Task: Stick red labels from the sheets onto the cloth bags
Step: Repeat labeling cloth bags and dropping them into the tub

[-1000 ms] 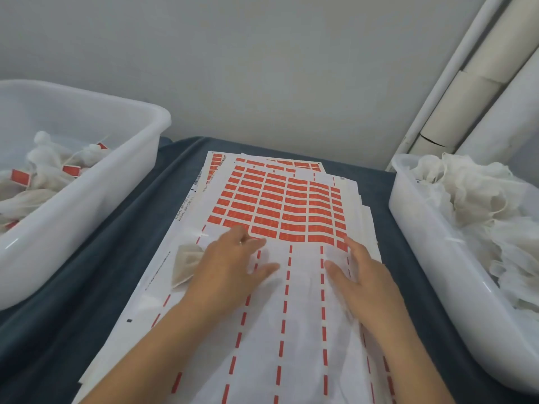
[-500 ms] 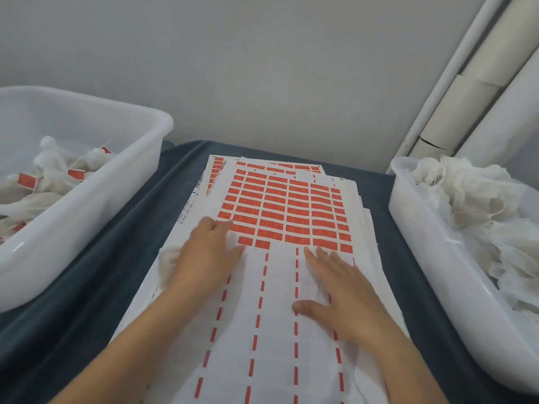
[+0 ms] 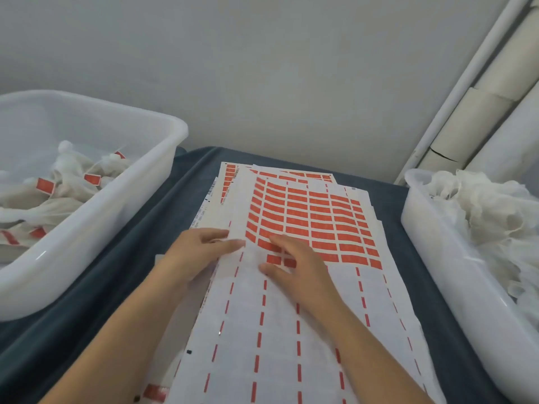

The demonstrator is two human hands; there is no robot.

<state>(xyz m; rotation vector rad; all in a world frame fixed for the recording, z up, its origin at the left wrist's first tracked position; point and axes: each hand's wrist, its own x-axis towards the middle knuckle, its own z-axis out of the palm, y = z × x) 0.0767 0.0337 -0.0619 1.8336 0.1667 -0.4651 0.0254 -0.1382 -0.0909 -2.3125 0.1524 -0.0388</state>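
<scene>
Blue-draped bench [image 3: 122, 275] carried the label sheet [image 3: 291, 330] centrally; left hand [image 3: 201, 252] pressed flat, right hand [image 3: 294, 263] spread over red labels [image 3: 315, 225] (thin, floppy; best peeled by a corner).

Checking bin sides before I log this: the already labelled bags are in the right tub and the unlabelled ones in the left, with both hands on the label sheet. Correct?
Not quite: the tubs are swapped. The head view shows the bags carrying red labels in the left tub, and the plain unlabelled bags in the right tub. The left hand and right hand do both rest on the label sheet.
</scene>
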